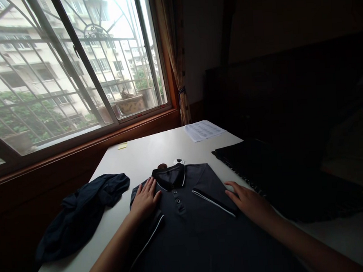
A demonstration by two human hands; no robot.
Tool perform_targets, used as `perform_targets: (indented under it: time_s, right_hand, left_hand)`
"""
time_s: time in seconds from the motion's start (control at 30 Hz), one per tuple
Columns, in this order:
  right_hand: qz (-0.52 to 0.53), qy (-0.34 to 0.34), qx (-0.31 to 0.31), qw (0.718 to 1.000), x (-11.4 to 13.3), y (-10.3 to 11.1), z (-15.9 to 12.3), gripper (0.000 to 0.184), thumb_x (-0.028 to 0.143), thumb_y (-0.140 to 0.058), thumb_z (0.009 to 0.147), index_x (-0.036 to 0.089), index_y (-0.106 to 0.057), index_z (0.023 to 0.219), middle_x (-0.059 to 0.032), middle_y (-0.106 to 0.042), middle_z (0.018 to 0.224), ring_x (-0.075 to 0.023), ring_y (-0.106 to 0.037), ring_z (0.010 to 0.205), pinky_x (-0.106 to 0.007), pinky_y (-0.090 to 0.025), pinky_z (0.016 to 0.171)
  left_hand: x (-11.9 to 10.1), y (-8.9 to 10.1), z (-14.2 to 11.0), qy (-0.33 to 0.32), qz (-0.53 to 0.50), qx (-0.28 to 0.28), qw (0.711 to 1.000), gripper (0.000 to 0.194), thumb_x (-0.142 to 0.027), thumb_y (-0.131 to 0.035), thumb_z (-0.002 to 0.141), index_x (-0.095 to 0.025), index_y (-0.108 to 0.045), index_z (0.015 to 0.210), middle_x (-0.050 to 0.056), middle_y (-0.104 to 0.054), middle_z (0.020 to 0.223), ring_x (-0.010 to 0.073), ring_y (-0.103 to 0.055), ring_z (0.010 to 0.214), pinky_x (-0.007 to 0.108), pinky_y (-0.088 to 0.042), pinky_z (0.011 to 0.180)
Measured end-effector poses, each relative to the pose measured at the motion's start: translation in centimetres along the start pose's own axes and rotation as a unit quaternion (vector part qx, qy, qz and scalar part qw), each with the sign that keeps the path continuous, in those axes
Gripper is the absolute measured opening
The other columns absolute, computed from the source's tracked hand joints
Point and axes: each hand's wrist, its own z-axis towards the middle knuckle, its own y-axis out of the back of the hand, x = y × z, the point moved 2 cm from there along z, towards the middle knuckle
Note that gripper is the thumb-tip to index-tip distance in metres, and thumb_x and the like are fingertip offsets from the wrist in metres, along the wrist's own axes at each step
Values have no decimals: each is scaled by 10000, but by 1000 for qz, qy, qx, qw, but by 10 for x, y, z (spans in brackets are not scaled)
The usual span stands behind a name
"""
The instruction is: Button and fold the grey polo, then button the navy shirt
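A dark polo shirt (193, 229) lies spread front side up on the white table, its collar pointing away from me. White piping edges the collar and both sleeves, and a few buttons show on the placket. My left hand (145, 197) rests flat on the shirt's shoulder beside the collar, fingers stretched out. At the outer edge of the other sleeve is my right hand (245, 197), its thumb and fingers apart with nothing visible between them. Whether its fingertips touch the fabric I cannot tell. The shirt's lower part fades into shadow.
A crumpled dark blue garment (84, 215) lies on the left of the white table (151, 148). Printed papers (204, 129) and a yellow sticky note (122, 146) lie near the far edge. Behind the collar are a brown round object (162, 166) and a white one (178, 161). Dark fabric (263, 172) covers the right side.
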Motion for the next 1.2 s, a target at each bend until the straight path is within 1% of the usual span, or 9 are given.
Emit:
perform_targets:
  time_s: [0.13,0.27,0.37,0.53,0.63,0.77,0.9,1.07,1.2]
  right_hand:
    - [35,7,44,998,13,4,20,356,401,-407,979,267,-581,1259,-61,-759,1001,-259,-726,891,-345,-518,759]
    - [54,18,65,996,21,2,40,399,407,-436,962,246,-585,1294,-64,-752,934,-251,-719,860,-326,-491,755]
    - [62,25,76,995,27,-1,53,421,401,-452,960,235,-575,1327,-69,-746,928,-243,-712,854,-317,-477,767]
    - [47,11,94,994,31,-5,62,431,386,-490,954,229,-563,1348,-59,-750,902,-237,-710,836,-293,-463,737]
    - [44,2,89,995,27,-4,56,425,381,-493,956,220,-553,1344,-61,-756,893,-246,-714,850,-290,-460,736]
    - [26,-25,79,996,16,1,38,445,403,-494,953,218,-540,1355,-80,-751,922,-264,-708,877,-296,-447,719]
    - [26,-43,87,995,4,6,20,486,409,-489,934,210,-517,1376,-36,-697,787,-242,-685,757,-292,-416,649]
    - [81,-70,86,990,-6,13,-8,548,409,-513,895,204,-495,1402,-6,-669,726,-219,-658,678,-294,-429,634]
    - [104,-93,118,983,-1,25,-39,649,460,-514,891,235,-402,1490,4,-679,724,-225,-670,679,-302,-456,649]
  left_hand:
    - [13,-2,-11,29,15,2,999,613,-483,-263,1038,-200,-252,1582,33,-140,1654,228,-155,1537,468,-152,1253]
    - [32,-4,-24,42,13,0,999,619,-470,-272,1037,-179,-248,1582,66,-165,1650,234,-161,1536,470,-152,1247]
    - [43,-4,-31,49,8,-6,999,621,-471,-266,1035,-171,-257,1578,81,-190,1647,244,-172,1534,475,-158,1241]
    - [50,-3,-35,53,7,-5,999,629,-473,-269,1030,-149,-273,1569,97,-199,1645,251,-166,1535,484,-153,1235]
    - [50,-4,-32,52,7,-3,999,638,-491,-271,1028,-157,-262,1572,95,-187,1648,250,-155,1537,483,-133,1236]
    - [51,-6,-22,55,1,-6,998,651,-513,-273,1024,-163,-252,1572,105,-174,1650,263,-143,1539,515,-115,1231]
    - [54,-9,-7,60,-10,-13,998,659,-509,-288,1017,-141,-264,1562,140,-188,1643,285,-162,1534,537,-123,1221]
    - [61,-12,10,64,-30,-42,997,590,-399,-303,1013,-124,-307,1535,168,-271,1619,288,-227,1517,509,-190,1211]
    - [68,-12,19,61,-57,-84,993,537,-327,-336,997,-116,-387,1489,169,-407,1554,265,-338,1469,435,-262,1201]
